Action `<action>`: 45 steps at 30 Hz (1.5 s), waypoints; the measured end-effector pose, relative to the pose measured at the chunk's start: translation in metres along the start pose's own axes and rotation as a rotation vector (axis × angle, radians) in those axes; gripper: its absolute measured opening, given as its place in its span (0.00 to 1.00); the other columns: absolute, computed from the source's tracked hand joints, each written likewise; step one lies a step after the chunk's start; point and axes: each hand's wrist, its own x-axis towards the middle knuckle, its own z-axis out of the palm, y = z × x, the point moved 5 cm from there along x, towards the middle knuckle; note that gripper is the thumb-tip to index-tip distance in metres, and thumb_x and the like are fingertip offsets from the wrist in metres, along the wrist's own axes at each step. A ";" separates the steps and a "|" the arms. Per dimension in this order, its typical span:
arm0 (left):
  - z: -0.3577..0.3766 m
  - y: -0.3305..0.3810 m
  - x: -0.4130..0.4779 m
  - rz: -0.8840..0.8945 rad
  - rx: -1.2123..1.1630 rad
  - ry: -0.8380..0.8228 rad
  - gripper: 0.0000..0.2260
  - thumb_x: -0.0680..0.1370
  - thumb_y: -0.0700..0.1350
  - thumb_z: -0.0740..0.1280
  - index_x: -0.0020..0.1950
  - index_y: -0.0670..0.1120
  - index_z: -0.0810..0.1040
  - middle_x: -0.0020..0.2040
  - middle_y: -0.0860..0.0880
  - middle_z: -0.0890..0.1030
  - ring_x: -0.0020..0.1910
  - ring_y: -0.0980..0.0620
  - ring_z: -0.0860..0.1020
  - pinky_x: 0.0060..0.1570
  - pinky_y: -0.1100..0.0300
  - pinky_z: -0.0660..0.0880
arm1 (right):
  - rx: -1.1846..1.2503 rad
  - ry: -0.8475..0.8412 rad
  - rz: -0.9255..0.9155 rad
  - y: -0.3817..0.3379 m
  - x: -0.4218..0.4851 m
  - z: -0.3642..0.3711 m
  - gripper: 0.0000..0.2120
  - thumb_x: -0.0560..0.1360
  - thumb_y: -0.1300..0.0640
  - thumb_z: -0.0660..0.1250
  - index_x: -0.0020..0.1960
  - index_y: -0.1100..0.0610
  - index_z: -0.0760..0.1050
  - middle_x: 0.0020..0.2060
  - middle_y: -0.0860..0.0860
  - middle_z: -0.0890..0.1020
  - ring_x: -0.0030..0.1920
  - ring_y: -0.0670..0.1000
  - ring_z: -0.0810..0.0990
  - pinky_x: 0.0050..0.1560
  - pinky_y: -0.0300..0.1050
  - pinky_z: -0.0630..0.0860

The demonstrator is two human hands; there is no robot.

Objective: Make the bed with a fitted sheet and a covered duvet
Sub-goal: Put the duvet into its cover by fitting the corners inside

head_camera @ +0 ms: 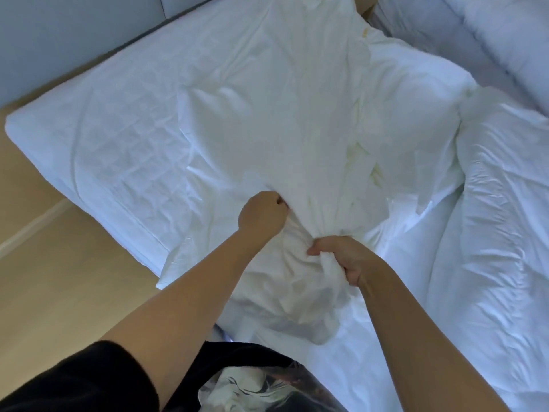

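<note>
1. The cover [267, 114] is thin white cloth, matt, heavily creased and bunched
2. The fitted sheet [104, 138] is white matt cloth, finely wrinkled, with a faint quilted pattern showing through
3. The duvet [505, 218] is puffy white cloth in soft folds
4. The floor [44, 292] looks like pale, smooth wood
5. The sleeve [74, 382] is black matt cloth

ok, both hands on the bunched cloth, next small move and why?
Probably spread it: left hand and right hand grip the white cloth close together, so it lies gathered and creased on the mattress; drawing them apart should flatten it.
</note>
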 end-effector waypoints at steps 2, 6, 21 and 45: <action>-0.017 0.001 -0.001 0.104 -0.090 0.120 0.16 0.77 0.42 0.60 0.29 0.43 0.66 0.34 0.41 0.72 0.34 0.47 0.70 0.32 0.58 0.62 | 0.143 0.029 -0.068 -0.004 -0.001 0.006 0.04 0.66 0.68 0.68 0.40 0.63 0.79 0.36 0.58 0.81 0.35 0.56 0.81 0.40 0.49 0.80; 0.009 0.005 -0.023 0.254 -0.216 -0.176 0.13 0.81 0.43 0.55 0.35 0.45 0.64 0.35 0.49 0.70 0.33 0.53 0.66 0.33 0.60 0.61 | 0.670 -0.125 -0.293 -0.018 -0.001 0.026 0.09 0.63 0.64 0.63 0.37 0.61 0.82 0.38 0.58 0.83 0.38 0.56 0.83 0.37 0.46 0.80; 0.004 0.041 0.031 0.072 -0.283 -0.242 0.10 0.79 0.46 0.62 0.50 0.39 0.74 0.51 0.42 0.77 0.53 0.44 0.76 0.50 0.56 0.71 | -0.071 0.183 -0.046 -0.007 -0.018 0.031 0.14 0.67 0.55 0.74 0.51 0.51 0.77 0.46 0.46 0.83 0.47 0.46 0.80 0.41 0.37 0.71; 0.041 -0.008 -0.020 -0.201 -0.200 -0.590 0.16 0.77 0.49 0.62 0.58 0.41 0.74 0.51 0.46 0.78 0.49 0.46 0.78 0.40 0.59 0.72 | 0.233 0.132 -0.143 0.025 -0.033 0.028 0.02 0.63 0.56 0.74 0.36 0.53 0.83 0.34 0.48 0.85 0.33 0.46 0.83 0.32 0.35 0.76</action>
